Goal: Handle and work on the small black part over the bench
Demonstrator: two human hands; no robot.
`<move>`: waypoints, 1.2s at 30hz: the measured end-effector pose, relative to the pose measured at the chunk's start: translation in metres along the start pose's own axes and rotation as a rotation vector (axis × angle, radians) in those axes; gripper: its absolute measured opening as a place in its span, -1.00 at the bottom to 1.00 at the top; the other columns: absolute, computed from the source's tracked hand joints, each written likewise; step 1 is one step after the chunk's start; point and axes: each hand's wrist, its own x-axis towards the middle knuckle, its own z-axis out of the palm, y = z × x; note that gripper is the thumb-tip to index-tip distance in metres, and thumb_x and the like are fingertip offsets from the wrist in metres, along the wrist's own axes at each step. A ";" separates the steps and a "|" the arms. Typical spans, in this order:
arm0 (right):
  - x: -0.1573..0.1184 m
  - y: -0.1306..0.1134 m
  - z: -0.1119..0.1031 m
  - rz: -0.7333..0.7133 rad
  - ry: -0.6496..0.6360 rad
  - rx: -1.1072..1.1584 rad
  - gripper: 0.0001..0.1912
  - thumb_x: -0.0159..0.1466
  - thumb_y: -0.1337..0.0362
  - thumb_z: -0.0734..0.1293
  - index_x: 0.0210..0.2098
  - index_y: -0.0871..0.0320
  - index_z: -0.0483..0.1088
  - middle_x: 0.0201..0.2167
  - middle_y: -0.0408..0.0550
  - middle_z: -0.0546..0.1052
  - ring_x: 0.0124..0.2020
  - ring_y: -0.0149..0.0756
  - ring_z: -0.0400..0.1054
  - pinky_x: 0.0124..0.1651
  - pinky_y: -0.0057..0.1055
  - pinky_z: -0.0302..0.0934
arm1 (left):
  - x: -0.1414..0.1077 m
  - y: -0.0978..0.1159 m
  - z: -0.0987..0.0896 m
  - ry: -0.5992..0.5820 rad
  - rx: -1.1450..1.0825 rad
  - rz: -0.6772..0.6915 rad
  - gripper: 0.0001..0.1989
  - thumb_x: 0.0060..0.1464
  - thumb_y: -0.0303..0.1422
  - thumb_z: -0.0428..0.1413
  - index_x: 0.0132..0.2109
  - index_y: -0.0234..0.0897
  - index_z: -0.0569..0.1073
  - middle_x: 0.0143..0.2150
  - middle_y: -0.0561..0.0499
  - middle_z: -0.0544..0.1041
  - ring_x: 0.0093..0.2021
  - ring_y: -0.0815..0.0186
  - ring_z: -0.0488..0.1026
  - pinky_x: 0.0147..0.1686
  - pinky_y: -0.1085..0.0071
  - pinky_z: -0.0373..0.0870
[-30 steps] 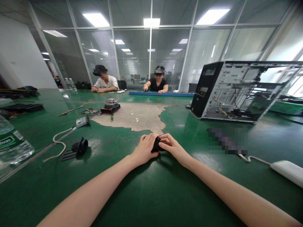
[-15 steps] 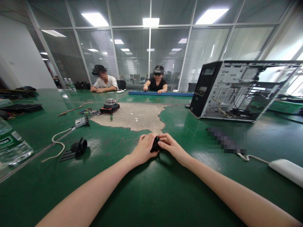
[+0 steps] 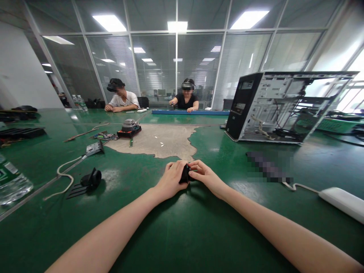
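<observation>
Both hands meet over the green table (image 3: 170,235) in the middle of the view. My left hand (image 3: 171,178) wraps round the left side of a small black part (image 3: 185,175), thumb at its near edge. From the other side, my right hand (image 3: 205,176) grips the same part between thumb and fingers. Much of the part is covered by my fingers, so its exact kind does not show. To the left lies a black plastic piece (image 3: 93,178) with a round collar and flat prongs, apart from my hands.
An open computer case (image 3: 248,104) stands at the right, a white power strip (image 3: 342,203) nearer. On the left are a water bottle (image 3: 14,182), a metal bracket (image 3: 94,148) and a cooler with a fan (image 3: 129,128). Two people sit across the table behind a blue bar (image 3: 190,112).
The whole view has shifted slightly, with the surroundings sitting a little further left. My hands keep their hold on the black part with almost no visible movement.
</observation>
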 end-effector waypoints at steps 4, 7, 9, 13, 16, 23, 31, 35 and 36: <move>0.001 0.000 -0.011 0.013 0.072 -0.029 -0.64 -0.01 0.25 0.37 -0.22 0.11 0.27 -0.30 -0.11 0.40 -0.27 -0.36 0.31 -0.14 -0.33 0.17 | 0.000 -0.001 0.000 0.005 0.006 -0.001 -0.47 -0.15 -0.40 0.10 -0.02 -0.20 0.07 -0.06 -0.03 0.28 -0.04 0.20 0.21 -0.04 0.24 0.04; 0.005 0.000 -0.022 0.057 0.159 -0.059 -0.66 -0.02 0.24 0.38 -0.24 0.16 0.32 -0.27 -0.05 0.43 -0.26 -0.35 0.32 -0.09 -0.30 0.15 | -0.001 -0.002 0.000 0.015 0.011 -0.002 -0.44 -0.16 -0.40 0.11 0.01 -0.21 0.05 -0.04 -0.05 0.27 -0.02 0.20 0.20 -0.03 0.24 0.03; 0.007 0.003 -0.022 0.084 0.169 -0.014 -0.66 -0.03 0.23 0.38 -0.25 0.17 0.34 -0.27 -0.04 0.45 -0.28 -0.35 0.33 -0.10 -0.30 0.16 | -0.002 -0.002 0.001 0.017 0.009 0.002 -0.44 -0.15 -0.39 0.11 0.01 -0.21 0.05 -0.04 -0.05 0.27 -0.01 0.20 0.20 -0.02 0.24 0.02; 0.012 0.012 -0.006 0.095 0.053 0.046 -0.68 -0.02 0.19 0.37 -0.28 0.20 0.36 -0.30 -0.04 0.47 -0.31 -0.36 0.35 -0.15 -0.33 0.20 | -0.003 -0.004 0.003 0.028 0.012 -0.005 -0.48 -0.12 -0.38 0.09 0.00 -0.22 0.06 -0.05 -0.07 0.26 -0.01 0.19 0.20 -0.04 0.23 0.03; 0.013 0.015 0.002 0.101 0.014 0.031 -0.68 -0.01 0.19 0.37 -0.27 0.19 0.34 -0.32 -0.06 0.47 -0.32 -0.36 0.35 -0.18 -0.34 0.21 | -0.003 -0.005 0.003 0.024 0.024 -0.007 -0.50 -0.11 -0.37 0.09 -0.01 -0.24 0.06 -0.05 -0.08 0.26 -0.02 0.19 0.20 -0.05 0.22 0.03; 0.007 0.007 0.005 -0.006 0.040 -0.083 -0.73 -0.03 0.23 0.37 -0.34 0.16 0.28 -0.33 -0.12 0.42 -0.34 -0.38 0.33 -0.23 -0.37 0.21 | -0.004 -0.005 0.001 0.009 0.034 0.009 -0.53 -0.10 -0.37 0.08 -0.03 -0.24 0.08 -0.04 -0.08 0.25 -0.02 0.19 0.19 -0.04 0.23 0.04; 0.005 0.005 0.010 -0.035 0.036 -0.064 -0.80 0.07 0.17 0.29 -0.38 0.13 0.23 -0.36 -0.17 0.38 -0.36 -0.42 0.29 -0.29 -0.42 0.22 | -0.004 -0.005 0.001 0.023 0.030 0.006 -0.49 -0.13 -0.39 0.10 -0.03 -0.24 0.07 -0.03 -0.08 0.24 0.00 0.20 0.19 -0.03 0.23 0.03; 0.009 0.009 0.006 0.013 0.047 -0.064 -0.76 0.08 0.16 0.28 -0.28 0.11 0.24 -0.32 -0.14 0.38 -0.33 -0.41 0.29 -0.27 -0.42 0.22 | -0.003 -0.006 0.001 0.026 0.021 0.010 -0.51 -0.11 -0.38 0.10 -0.03 -0.23 0.07 -0.05 -0.07 0.26 -0.01 0.20 0.20 -0.04 0.23 0.04; 0.010 0.010 0.006 0.015 0.047 -0.075 -0.74 0.08 0.16 0.28 -0.26 0.11 0.25 -0.30 -0.13 0.38 -0.30 -0.40 0.29 -0.25 -0.41 0.22 | -0.003 -0.005 0.001 0.023 0.018 0.012 -0.51 -0.11 -0.38 0.10 -0.03 -0.23 0.07 -0.05 -0.07 0.26 -0.01 0.20 0.20 -0.04 0.23 0.04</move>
